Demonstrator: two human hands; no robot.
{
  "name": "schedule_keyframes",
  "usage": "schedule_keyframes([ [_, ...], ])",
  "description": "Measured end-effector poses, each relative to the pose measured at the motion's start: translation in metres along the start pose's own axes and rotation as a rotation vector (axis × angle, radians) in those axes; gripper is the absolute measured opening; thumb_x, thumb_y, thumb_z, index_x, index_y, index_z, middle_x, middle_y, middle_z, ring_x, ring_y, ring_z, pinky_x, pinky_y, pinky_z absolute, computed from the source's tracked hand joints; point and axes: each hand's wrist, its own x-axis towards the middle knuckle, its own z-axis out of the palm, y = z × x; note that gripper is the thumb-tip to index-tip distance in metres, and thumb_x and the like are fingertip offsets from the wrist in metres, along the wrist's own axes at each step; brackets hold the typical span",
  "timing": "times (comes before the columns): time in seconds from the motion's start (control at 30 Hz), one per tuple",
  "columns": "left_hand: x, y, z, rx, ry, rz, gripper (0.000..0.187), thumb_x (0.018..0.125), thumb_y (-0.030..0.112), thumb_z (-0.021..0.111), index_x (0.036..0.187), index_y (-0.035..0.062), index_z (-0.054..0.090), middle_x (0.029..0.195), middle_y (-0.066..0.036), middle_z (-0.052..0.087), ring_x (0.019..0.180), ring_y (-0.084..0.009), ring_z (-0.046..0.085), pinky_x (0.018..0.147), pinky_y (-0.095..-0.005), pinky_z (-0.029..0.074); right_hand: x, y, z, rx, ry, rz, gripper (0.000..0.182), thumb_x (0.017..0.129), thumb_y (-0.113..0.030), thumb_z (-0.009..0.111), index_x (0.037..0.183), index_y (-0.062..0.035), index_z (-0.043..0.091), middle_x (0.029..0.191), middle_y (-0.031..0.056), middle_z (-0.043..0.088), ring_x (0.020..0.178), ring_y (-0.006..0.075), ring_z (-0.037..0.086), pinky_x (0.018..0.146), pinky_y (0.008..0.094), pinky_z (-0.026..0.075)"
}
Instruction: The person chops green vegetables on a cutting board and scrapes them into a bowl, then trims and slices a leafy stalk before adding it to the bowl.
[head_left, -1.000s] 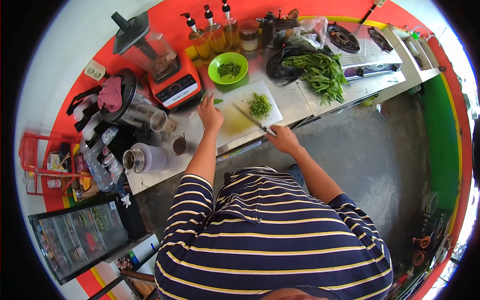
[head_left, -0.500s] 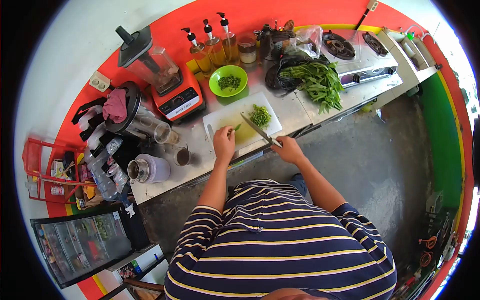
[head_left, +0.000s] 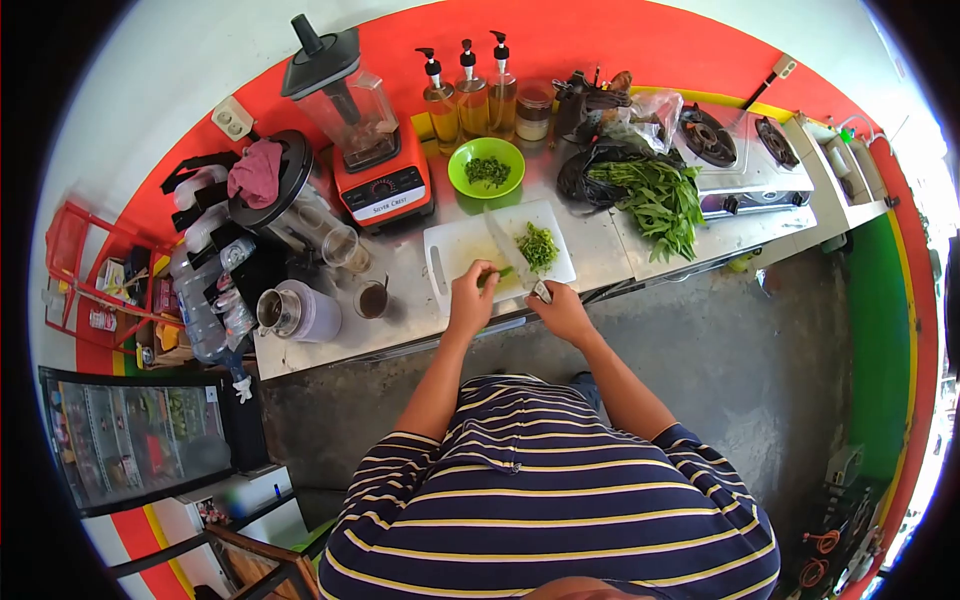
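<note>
I see a bowl (head_left: 513, 181) and blender (head_left: 376, 162) past the board (head_left: 463, 247). My left hand (head_left: 473, 297) pinches a slim green vegetable (head_left: 505, 271); my right hand (head_left: 563, 312) grips the knife (head_left: 506, 240).

A single head-worn camera looks forward and steeply down over the wearer's striped shirt (head_left: 560, 500), which fills the lower middle of the frame at close range. The left grip (head_left: 473, 292) and right grip (head_left: 562, 312) fall near the centre, farther off. The lens is very wide, bending the scene inside black corners: the surface (head_left: 605, 240) crosses the frame, the red wall (head_left: 600, 40) arches above it, and the floor (head_left: 740, 350) shows at right.
</note>
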Motion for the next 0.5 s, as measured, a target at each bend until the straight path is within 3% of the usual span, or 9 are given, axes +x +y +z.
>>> schedule_keyframes([
  [0.07, -0.001, 0.006, 0.008, 0.029, 0.012, 0.043, 0.014, 0.093, 0.009, 0.064, 0.103, -0.0010, 0.062, 0.089, -0.017, 0.071, 0.086, -0.0320, 0.071, 0.077, -0.0376, 0.053, 0.003, -0.003, 0.006, 0.090, 0.027, -0.071, 0.032, 0.085, -0.026, 0.072, 0.100, 0.0018, 0.070, 0.086, 0.0212, 0.071, 0.079, 0.0350, 0.069, 0.072, 0.0424, 0.051],
  [0.17, -0.002, 0.020, 0.011, 0.081, -0.135, 0.055, 0.014, 0.095, 0.011, 0.064, 0.103, -0.0008, 0.064, 0.091, -0.014, 0.071, 0.085, -0.0235, 0.069, 0.080, -0.0330, 0.052, 0.001, -0.023, -0.001, 0.251, 0.057, -0.100, 0.030, 0.086, -0.023, 0.072, 0.103, 0.0024, 0.069, 0.084, 0.0183, 0.071, 0.075, 0.0287, 0.067, 0.071, 0.0407, 0.051],
  [0.23, -0.004, 0.025, 0.012, 0.062, -0.148, 0.033, 0.015, 0.095, 0.011, 0.064, 0.104, -0.0006, 0.064, 0.092, -0.014, 0.071, 0.085, -0.0233, 0.069, 0.080, -0.0327, 0.052, 0.002, -0.025, -0.007, 0.194, 0.001, -0.005, 0.029, 0.089, -0.018, 0.070, 0.108, 0.0033, 0.069, 0.088, 0.0104, 0.070, 0.079, 0.0166, 0.062, 0.075, 0.0331, 0.049],
  [0.37, -0.004, 0.024, 0.014, 0.035, -0.172, 0.048, 0.015, 0.094, 0.011, 0.065, 0.104, -0.0001, 0.066, 0.093, -0.013, 0.072, 0.085, -0.0227, 0.068, 0.080, -0.0324, 0.052, 0.009, -0.003, -0.001, 0.205, 0.119, -0.100, 0.027, 0.090, -0.017, 0.070, 0.106, 0.0038, 0.069, 0.084, 0.0075, 0.069, 0.073, 0.0146, 0.060, 0.069, 0.0323, 0.048],
  [0.43, -0.005, 0.023, 0.013, 0.023, -0.179, 0.060, 0.015, 0.094, 0.011, 0.066, 0.103, -0.0002, 0.066, 0.093, -0.013, 0.072, 0.085, -0.0223, 0.068, 0.081, -0.0325, 0.052, 0.008, -0.005, -0.004, 0.260, 0.140, -0.095, 0.023, 0.090, -0.017, 0.071, 0.102, 0.0030, 0.069, 0.074, 0.0031, 0.065, 0.063, 0.0112, 0.054, 0.059, 0.0313, 0.044],
  [0.5, -0.006, 0.025, 0.014, 0.009, -0.186, 0.071, 0.015, 0.094, 0.012, 0.067, 0.103, -0.0004, 0.067, 0.093, -0.013, 0.072, 0.085, -0.0220, 0.068, 0.081, -0.0326, 0.052, 0.006, -0.011, -0.009, 0.267, 0.103, -0.045, 0.024, 0.089, -0.017, 0.071, 0.101, 0.0034, 0.070, 0.076, 0.0068, 0.067, 0.066, 0.0142, 0.057, 0.063, 0.0336, 0.046],
])
